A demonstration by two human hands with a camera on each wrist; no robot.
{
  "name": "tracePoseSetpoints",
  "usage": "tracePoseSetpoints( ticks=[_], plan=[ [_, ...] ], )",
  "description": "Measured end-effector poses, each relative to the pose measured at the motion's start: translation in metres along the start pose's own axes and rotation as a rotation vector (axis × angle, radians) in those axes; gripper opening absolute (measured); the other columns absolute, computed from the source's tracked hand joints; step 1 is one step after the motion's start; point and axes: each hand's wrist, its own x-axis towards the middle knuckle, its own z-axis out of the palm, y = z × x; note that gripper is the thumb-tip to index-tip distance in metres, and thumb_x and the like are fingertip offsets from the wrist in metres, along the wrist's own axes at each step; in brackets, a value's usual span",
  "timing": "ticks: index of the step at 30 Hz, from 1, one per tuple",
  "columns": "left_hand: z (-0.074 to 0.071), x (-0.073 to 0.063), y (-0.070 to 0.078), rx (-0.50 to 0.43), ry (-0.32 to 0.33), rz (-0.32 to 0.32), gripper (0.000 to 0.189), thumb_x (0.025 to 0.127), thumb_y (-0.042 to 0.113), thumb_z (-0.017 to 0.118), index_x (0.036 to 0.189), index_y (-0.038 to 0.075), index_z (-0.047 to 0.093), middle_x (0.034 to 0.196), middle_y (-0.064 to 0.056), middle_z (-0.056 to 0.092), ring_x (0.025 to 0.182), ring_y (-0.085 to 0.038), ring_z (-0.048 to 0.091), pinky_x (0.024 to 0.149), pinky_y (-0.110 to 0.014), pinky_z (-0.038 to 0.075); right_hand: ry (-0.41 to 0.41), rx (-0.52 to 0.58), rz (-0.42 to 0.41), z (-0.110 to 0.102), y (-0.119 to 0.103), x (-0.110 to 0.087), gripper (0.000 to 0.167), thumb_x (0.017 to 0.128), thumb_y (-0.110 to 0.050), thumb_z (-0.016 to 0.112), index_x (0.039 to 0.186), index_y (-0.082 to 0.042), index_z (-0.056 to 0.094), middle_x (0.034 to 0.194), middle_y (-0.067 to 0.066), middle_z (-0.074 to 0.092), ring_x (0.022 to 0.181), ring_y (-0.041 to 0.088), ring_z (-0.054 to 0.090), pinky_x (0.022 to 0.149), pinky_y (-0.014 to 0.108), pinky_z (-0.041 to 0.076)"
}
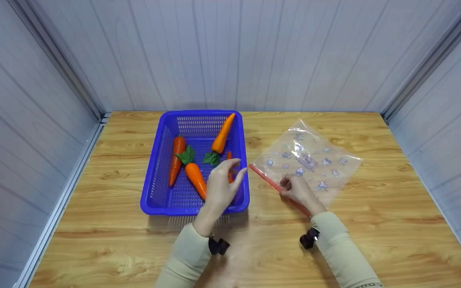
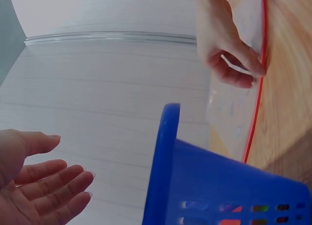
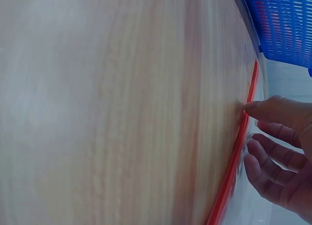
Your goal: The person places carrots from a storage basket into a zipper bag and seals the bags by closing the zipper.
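On the right lies a clear plastic bag [image 1: 314, 152] with small bluish flower prints and a red strip [image 1: 266, 178] along its near-left edge. My right hand [image 1: 300, 194] pinches that edge, thumb and index fingertip at the red strip. Over the right side of a blue plastic basket [image 1: 146, 180] hovers my left hand [image 1: 219, 188], fingers loosely curved and holding nothing. Several carrots lie in the basket, among them a leafy one [image 1: 195, 180] in the middle, a redder one [image 1: 177, 160] at the left and another [image 1: 223, 134] at the back. The left hand partly hides a small orange piece [image 1: 229, 168].
Both things rest on a wood-grain table [image 1: 126, 248], with the basket left of the bag and a narrow strip of table between them. Pale panel walls [image 1: 230, 56] enclose the back and sides. A small dark camera sits at each wrist.
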Motion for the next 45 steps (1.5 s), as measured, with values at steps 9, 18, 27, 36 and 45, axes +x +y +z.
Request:
tracePoseSetpoints(
  ticks=[9,18,27,36,45],
  plan=[
    [0.01,-0.009,0.003,-0.06,0.014,0.004,0.019,0.08,0.012,0.065,0.093,-0.002,0.063,0.083,-0.008,0.064,0.068,-0.014,0.059,0.058,-0.026,0.049,0.0,-0.057,0.072,0.001,-0.002,0.001,0.021,0.067,0.002,0.068,0.087,0.001,0.062,0.081,0.008,0.058,0.073,0.02,0.056,0.066,0.031,0.049],
    [0.017,-0.014,0.007,-0.125,-0.014,-0.016,0.018,0.081,0.013,0.064,0.093,-0.001,0.063,0.082,-0.008,0.064,0.069,-0.016,0.061,0.059,-0.021,0.048,-0.005,-0.031,0.089,0.002,-0.001,0.001,0.02,0.069,0.003,0.065,0.089,0.002,0.064,0.083,0.01,0.061,0.072,0.02,0.058,0.066,0.03,0.05],
    [0.027,-0.017,0.014,-0.151,-0.035,-0.01,0.017,0.081,0.012,0.064,0.093,0.001,0.064,0.082,-0.007,0.064,0.066,-0.013,0.061,0.058,-0.02,0.048,0.115,-0.021,0.069,0.008,0.001,-0.003,0.011,0.071,0.005,0.061,0.081,0.002,0.064,0.071,0.007,0.059,0.065,0.017,0.055,0.061,0.029,0.047],
    [0.033,-0.021,0.019,-0.151,-0.081,-0.035,0.017,0.082,0.015,0.063,0.094,0.002,0.064,0.086,-0.008,0.065,0.068,-0.012,0.061,0.058,-0.024,0.05,0.181,0.064,0.075,0.007,0.001,-0.009,0.012,0.07,0.006,0.06,0.08,0.003,0.064,0.069,0.008,0.058,0.064,0.017,0.053,0.058,0.025,0.044],
    [0.038,-0.022,0.022,-0.146,-0.111,-0.033,0.019,0.083,0.015,0.063,0.097,0.002,0.064,0.086,-0.008,0.065,0.069,-0.013,0.061,0.058,-0.019,0.048,0.229,0.154,0.031,0.003,-0.003,-0.011,0.012,0.072,0.01,0.059,0.081,0.003,0.062,0.068,0.006,0.057,0.063,0.017,0.053,0.055,0.022,0.044]
  ],
)
